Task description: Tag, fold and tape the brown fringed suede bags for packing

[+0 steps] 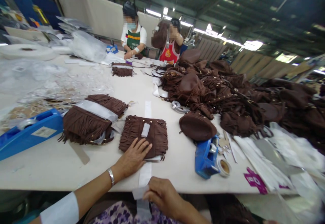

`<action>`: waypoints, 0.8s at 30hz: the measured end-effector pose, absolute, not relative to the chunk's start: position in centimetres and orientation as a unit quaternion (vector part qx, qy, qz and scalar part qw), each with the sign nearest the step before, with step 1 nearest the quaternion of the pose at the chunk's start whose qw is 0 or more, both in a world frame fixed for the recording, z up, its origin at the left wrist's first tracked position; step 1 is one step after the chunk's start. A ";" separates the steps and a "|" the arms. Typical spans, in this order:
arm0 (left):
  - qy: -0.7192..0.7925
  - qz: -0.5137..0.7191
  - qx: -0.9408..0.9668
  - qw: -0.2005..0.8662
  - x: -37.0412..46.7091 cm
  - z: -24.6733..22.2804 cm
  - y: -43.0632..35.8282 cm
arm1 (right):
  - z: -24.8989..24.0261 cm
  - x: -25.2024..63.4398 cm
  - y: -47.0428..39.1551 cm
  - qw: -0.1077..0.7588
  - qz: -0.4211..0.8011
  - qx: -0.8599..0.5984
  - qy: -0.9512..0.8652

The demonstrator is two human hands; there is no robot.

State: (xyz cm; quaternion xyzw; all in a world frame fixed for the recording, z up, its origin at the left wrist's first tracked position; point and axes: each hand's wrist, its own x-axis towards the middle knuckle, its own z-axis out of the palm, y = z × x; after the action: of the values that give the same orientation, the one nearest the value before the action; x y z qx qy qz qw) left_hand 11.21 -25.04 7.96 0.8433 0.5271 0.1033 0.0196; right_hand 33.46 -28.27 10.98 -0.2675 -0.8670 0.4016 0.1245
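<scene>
A brown fringed bag lies flat on the table in front of me, a small white wrapped piece on its upper middle. My left hand rests on the bag's lower part with fingers stretched out. Under the bag runs a white paper strip, showing beyond its far side and hanging over the near table edge. My right hand pinches the near end of this strip just off the edge. To the left sits another brown fringed bag with a white band around it.
Blue tape dispensers stand at left and right, with a tape roll beside the right one. A large heap of brown bags covers the right side. Plastic bags lie at left. Two people work across the table.
</scene>
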 end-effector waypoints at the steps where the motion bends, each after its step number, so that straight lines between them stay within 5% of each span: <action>1: 0.528 0.105 0.842 0.020 11.2 8.0 -25.1 | 11.2 33.4 -28.2 0.122 0.357 -0.236 -0.895; 5: 0.530 0.115 0.840 0.028 11.1 7.9 -25.0 | 12.5 31.9 -26.3 0.162 0.229 -0.148 -0.949; 13: 0.522 0.259 0.794 0.174 9.0 7.2 -24.1 | 14.1 26.4 -16.9 0.338 0.383 -0.391 -0.766; 17: 0.631 0.345 0.642 0.265 9.0 6.7 -22.4 | 11.7 25.0 -13.4 0.322 0.416 -0.505 -0.684; 24: 0.681 0.316 0.594 0.288 9.4 7.1 -19.6 | 10.0 24.4 -12.0 0.292 0.407 -0.544 -0.674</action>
State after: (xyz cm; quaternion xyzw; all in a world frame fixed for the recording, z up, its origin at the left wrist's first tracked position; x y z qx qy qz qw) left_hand 9.38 -19.63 7.08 0.5943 0.6811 0.3161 0.2880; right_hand 24.43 -11.99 9.96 -0.5439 -0.6737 0.4065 0.2918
